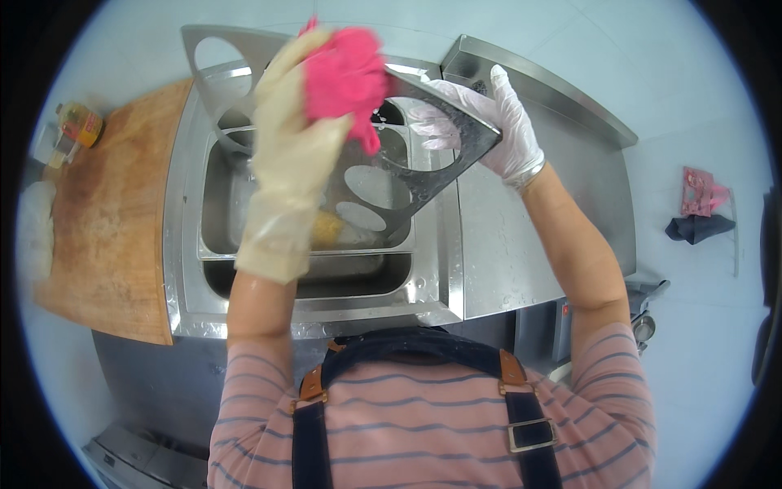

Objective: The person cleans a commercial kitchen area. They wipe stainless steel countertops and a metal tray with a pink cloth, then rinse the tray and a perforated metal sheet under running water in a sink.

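My left hand (284, 140), in a cream rubber glove, grips a bunched pink cloth (345, 76) against a metal panel (476, 131) with large round cut-outs. My right hand (507, 128) wears a thin whitish glove and holds the panel near its corner; its fingers show through a cut-out and its thumb sticks up. The panel is tilted above a stainless steel sink (427, 290). Left of the cloth is a grey holed metal section (198, 52); whether it belongs to the same panel I cannot tell. Something yellow (327, 229), partly hidden, is low in the sink area.
A wooden board (116, 214) adjoins the sink on the left, with a bottle of yellow liquid (82, 125) beyond it. To the right runs a wet steel counter (501, 244) with a raised back edge (544, 91). A pink packet (702, 192) and a dark cloth (696, 229) hang farther right.
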Demonstrator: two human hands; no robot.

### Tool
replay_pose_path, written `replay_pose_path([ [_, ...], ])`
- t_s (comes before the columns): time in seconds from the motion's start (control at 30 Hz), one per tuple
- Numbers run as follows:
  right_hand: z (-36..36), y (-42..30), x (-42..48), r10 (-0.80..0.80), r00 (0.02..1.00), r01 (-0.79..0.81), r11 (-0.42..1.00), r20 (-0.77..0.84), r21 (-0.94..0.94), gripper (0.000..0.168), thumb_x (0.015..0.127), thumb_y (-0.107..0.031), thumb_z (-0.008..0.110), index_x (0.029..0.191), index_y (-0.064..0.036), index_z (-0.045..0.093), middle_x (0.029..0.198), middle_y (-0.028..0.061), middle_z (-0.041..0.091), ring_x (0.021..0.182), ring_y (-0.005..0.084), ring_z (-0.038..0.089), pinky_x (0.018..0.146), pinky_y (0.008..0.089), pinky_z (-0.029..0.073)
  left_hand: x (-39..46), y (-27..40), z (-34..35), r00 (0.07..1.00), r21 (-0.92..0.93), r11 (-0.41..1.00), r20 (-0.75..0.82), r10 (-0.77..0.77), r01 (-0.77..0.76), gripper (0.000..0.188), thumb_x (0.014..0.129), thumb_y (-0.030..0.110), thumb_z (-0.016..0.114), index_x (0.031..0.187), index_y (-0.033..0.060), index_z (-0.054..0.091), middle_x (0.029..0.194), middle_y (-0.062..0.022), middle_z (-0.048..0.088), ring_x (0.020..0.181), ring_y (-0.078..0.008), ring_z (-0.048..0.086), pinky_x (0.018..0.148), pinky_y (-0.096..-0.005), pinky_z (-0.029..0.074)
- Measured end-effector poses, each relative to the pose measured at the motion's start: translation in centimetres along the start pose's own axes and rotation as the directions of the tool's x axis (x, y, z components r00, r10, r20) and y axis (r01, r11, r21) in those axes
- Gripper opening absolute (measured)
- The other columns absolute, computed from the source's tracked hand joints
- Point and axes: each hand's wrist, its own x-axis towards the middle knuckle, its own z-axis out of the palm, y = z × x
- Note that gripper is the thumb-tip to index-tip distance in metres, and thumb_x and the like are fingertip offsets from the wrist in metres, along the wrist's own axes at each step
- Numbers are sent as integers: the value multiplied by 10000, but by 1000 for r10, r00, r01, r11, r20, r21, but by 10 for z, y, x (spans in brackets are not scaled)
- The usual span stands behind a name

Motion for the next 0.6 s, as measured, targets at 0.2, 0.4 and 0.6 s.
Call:
replay_pose_path([
  [0.2,25,10,-3,-177,924,249,951,-340,182,891,1007,-758,364,1507,-28,470,1388,117,621,1224,234,619,1069,372,496,-3,2,93,881,198,858,97,464,-474,355,659,259,756,945,49,745,1156,-84,712,1104,-345,651,960,-487,531],
  [0.4,7,15,-9,-162,972,218,891,-170,398,797,1013,-706,453,1460,-49,521,1352,104,639,1168,234,647,1041,367,526,-43,18,124,862,41,863,-46,505,-504,300,649,206,780,902,49,735,1099,-62,672,1197,-362,573,894,-507,528],
  [0.6,14,7,-11,-154,958,193,970,-244,146,834,1007,-714,442,1476,-31,531,1380,89,661,1244,214,610,1114,396,451,-93,-5,118,828,22,853,254,499,-521,232,615,165,777,814,73,701,1048,-58,622,1165,-355,584,854,-499,548],
])
